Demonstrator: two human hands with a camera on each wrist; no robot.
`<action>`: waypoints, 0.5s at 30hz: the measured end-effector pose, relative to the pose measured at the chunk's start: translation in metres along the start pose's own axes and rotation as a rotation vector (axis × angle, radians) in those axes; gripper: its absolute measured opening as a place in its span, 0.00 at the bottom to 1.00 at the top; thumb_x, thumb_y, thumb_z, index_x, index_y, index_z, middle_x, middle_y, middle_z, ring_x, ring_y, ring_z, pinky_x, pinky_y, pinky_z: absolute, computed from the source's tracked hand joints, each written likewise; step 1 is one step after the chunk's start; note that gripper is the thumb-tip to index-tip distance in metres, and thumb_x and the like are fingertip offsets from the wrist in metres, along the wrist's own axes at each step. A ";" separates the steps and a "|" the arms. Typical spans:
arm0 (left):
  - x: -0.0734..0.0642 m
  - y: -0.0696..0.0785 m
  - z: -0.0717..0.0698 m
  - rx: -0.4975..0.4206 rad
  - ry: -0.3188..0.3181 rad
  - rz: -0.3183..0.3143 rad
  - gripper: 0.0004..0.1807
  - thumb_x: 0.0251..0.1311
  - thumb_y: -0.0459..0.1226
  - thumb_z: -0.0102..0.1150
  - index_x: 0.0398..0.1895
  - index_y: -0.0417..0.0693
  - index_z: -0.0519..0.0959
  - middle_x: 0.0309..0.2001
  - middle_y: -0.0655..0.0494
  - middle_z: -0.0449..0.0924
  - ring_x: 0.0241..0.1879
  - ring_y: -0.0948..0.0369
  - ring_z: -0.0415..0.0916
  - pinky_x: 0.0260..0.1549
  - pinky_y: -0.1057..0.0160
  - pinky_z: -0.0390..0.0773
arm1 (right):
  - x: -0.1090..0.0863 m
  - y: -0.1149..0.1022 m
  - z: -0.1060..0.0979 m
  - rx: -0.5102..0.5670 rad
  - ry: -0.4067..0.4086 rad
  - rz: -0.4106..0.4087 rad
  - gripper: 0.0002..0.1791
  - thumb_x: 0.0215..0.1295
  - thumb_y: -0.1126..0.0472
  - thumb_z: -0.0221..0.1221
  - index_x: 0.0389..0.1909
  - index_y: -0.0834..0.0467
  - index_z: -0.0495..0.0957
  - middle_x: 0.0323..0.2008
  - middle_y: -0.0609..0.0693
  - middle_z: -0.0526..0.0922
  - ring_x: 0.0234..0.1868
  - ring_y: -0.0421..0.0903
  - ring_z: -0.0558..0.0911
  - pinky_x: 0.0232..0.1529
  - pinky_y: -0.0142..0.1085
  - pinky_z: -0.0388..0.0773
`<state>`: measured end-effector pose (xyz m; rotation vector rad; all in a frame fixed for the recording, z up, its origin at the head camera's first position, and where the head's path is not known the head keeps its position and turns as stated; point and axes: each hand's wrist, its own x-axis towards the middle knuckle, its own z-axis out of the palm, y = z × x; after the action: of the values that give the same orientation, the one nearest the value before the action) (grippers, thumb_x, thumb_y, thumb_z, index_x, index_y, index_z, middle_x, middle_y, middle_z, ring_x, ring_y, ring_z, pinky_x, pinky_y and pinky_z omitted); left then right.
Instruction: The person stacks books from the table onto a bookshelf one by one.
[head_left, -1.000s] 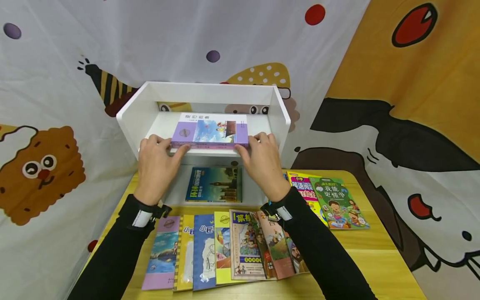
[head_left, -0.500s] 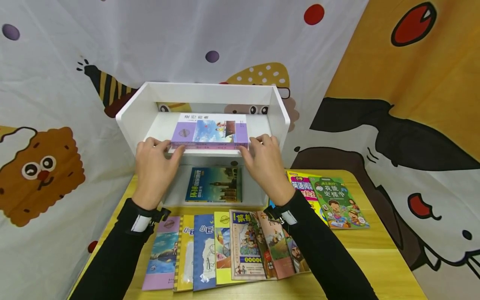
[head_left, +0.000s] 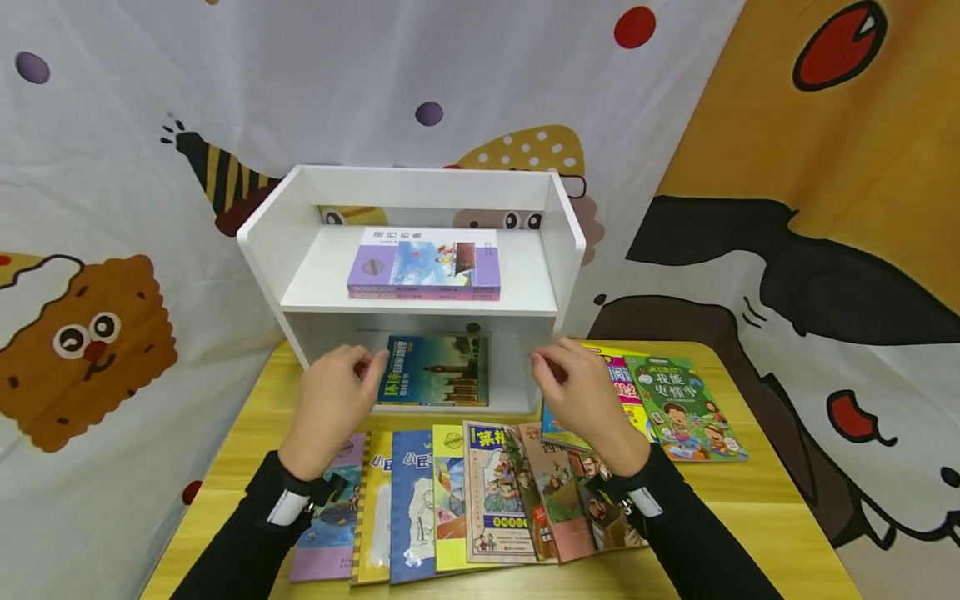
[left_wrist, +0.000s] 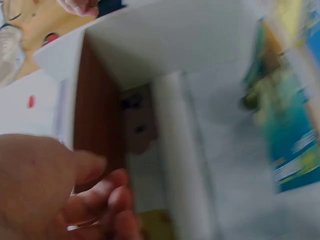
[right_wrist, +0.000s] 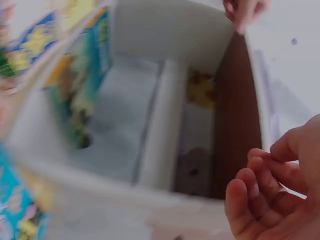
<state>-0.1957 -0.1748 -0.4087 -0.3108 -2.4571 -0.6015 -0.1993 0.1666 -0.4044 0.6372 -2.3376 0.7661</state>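
Observation:
Two purple books [head_left: 423,262] lie stacked flat on the upper board of a white bookshelf [head_left: 315,287], squared to its front edge. Below them, a blue-green book [head_left: 438,369] with a clock tower on its cover lies in the lower compartment. My left hand [head_left: 330,408] hovers in front of the shelf's lower left side, fingers loosely bent and holding nothing. Before the lower right side is my right hand [head_left: 592,404], likewise loosely bent around nothing. In the blurred right wrist view, the fingers [right_wrist: 255,192] curl slightly apart from the shelf.
A fanned row of several books [head_left: 412,504] covers the front of the wooden table [head_left: 720,517]. Right of the shelf lie a green book [head_left: 686,408] and a yellow-and-pink book [head_left: 630,387], partly behind my right hand. A cartoon-printed cloth [head_left: 360,67] hangs behind.
Both hands have let go of the purple books' ends and come down and back toward me, the right one also moving rightward. The purple books stay in place on the upper board.

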 end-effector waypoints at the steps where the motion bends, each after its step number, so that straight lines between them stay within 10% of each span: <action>1: -0.008 -0.002 0.008 -0.015 -0.049 -0.006 0.22 0.63 0.56 0.48 0.16 0.55 0.72 0.14 0.59 0.65 0.15 0.62 0.61 0.13 0.61 0.62 | -0.008 0.009 -0.001 -0.009 -0.027 0.029 0.09 0.66 0.54 0.53 0.37 0.48 0.83 0.26 0.38 0.72 0.21 0.36 0.66 0.19 0.34 0.66; 10: -0.063 -0.019 0.063 -0.100 -0.422 -0.139 0.17 0.61 0.54 0.53 0.18 0.60 0.77 0.14 0.61 0.67 0.14 0.64 0.64 0.14 0.62 0.65 | -0.070 0.111 -0.026 -0.177 -0.215 0.406 0.16 0.67 0.50 0.52 0.47 0.55 0.80 0.39 0.53 0.80 0.22 0.43 0.73 0.20 0.39 0.70; 15: -0.077 -0.025 0.073 -0.134 -0.485 -0.120 0.12 0.59 0.54 0.55 0.24 0.63 0.80 0.23 0.62 0.69 0.22 0.63 0.64 0.23 0.61 0.66 | -0.094 0.169 -0.055 -0.268 -0.298 0.601 0.28 0.68 0.45 0.48 0.58 0.61 0.71 0.45 0.64 0.77 0.24 0.52 0.75 0.18 0.42 0.69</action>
<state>-0.1779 -0.1675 -0.5165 -0.4029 -2.9203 -0.8237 -0.2121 0.3472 -0.4918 -0.0924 -2.8853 0.6110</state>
